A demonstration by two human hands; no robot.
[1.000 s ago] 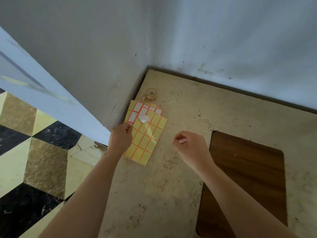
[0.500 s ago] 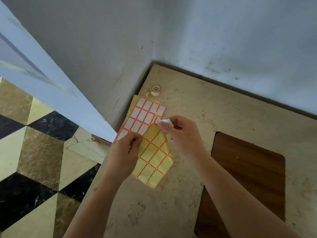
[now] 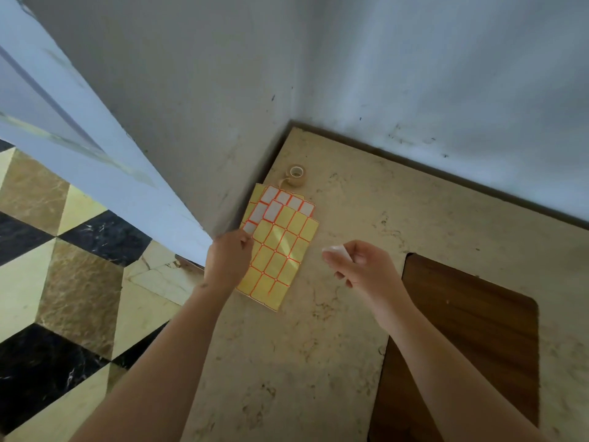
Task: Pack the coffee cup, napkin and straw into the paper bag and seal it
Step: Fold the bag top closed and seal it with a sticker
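Observation:
A stack of label sheets [image 3: 280, 247], yellow backing with orange-edged rectangles and a few white stickers left near the top, lies on the beige stone counter [image 3: 366, 218] beside the wall corner. My left hand [image 3: 228, 261] rests on the sheets' left edge, fingers pressing them down. My right hand [image 3: 363, 266] hovers to the right of the sheets and pinches a small white sticker [image 3: 334, 250] between thumb and fingertips. No coffee cup, napkin, straw or paper bag is in view.
A small roll of brown tape [image 3: 296, 174] sits just behind the sheets near the corner. A dark wooden board [image 3: 471, 330] is set in the counter at right. The counter's left edge drops to a patterned tile floor [image 3: 63, 266].
My right hand peeled a white sticker from the sheet and drew back to the right with it. My left hand laid the sheets flat again and slid to their left edge.

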